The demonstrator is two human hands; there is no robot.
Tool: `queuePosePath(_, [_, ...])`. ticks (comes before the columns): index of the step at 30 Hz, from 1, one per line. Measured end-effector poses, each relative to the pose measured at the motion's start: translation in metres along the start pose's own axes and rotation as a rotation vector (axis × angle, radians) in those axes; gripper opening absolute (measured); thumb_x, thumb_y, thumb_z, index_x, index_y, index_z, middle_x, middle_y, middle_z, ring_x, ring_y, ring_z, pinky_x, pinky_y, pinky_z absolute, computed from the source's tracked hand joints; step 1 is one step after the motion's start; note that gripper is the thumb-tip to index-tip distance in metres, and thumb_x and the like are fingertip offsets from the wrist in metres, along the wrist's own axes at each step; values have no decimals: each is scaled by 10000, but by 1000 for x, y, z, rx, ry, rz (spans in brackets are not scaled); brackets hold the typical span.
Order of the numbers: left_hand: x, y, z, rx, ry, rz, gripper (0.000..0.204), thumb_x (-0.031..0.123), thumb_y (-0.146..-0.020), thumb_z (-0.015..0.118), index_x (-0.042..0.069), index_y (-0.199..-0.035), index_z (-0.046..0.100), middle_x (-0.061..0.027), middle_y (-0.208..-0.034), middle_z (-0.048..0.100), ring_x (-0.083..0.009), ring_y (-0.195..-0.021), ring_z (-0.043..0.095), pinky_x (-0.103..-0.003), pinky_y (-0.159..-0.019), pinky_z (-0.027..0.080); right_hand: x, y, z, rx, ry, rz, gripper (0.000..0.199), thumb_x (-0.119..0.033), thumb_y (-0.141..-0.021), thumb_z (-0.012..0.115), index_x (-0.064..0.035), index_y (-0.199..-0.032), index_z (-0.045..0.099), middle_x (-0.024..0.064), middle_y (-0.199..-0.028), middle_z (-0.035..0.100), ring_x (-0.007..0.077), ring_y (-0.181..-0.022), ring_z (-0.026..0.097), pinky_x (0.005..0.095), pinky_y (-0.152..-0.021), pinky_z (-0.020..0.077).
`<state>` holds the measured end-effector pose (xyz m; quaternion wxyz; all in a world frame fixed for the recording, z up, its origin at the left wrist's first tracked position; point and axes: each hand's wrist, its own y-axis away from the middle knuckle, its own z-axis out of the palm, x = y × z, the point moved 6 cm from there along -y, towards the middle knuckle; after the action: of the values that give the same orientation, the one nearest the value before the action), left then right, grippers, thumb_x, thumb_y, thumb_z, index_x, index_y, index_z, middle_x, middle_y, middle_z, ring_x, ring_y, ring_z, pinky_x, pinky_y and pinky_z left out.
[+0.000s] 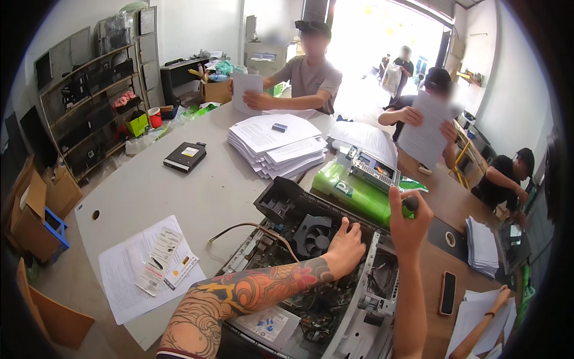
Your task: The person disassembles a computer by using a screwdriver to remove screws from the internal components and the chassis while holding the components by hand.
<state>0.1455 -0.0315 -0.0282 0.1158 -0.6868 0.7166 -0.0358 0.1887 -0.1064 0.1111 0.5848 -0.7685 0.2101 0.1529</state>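
My left hand (pixel 345 244) lies flat, fingers spread and closed on nothing, pressing down inside the open computer case (pixel 335 281), which sits on the grey table (pixel 197 191) directly under both hands. The fingertips rest just beside the black cooling fan (pixel 315 235), which sits to the left of that hand. A thin brown cable (pixel 251 227) arcs out of the case further left of the fan.

My right hand (pixel 408 222) is raised above the case, to the right of the left hand, fist wrapped tight around the dark handle of a screwdriver (pixel 410 204); I can only see the rounded top of the handle poking out above the thumb, and the shaft is hidden.

Just beyond the right fist lies a green packet (pixel 353 191) with a small metal drive unit (pixel 373 169) resting on top of it. Further out from the left hand there is a stack of white papers (pixel 276 146), and well off to its left a black optical drive (pixel 185 156). Near my left elbow a printed sheet (pixel 140 269) carries a few small cards. To the right of my right forearm a dark phone (pixel 447 292) lies on the brown table (pixel 442 203).

3 other people across the table hold sheets of paper.
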Motion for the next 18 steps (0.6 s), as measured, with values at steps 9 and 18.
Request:
queuePosePath(9, [2,2,0,-25,16,-4,299,206,-796,683,80,-1067,669,-140,-1119,621,-297,-1233,467,-585,-1068,231,-2,1,-2,18,30,-73,334,-225,-867,770,-38,-685,560,26,-549,460,107,-509,420,291,-494,323])
queuePosePath(18, [1,2,3,-19,-40,-6,293,205,-801,673,75,-1063,665,-142,-1104,622,-298,-1236,462,-585,-1061,243,-4,1,2,31,19,-90,337,-211,-853,780,-25,-688,551,58,-564,495,143,-493,447,300,-491,340])
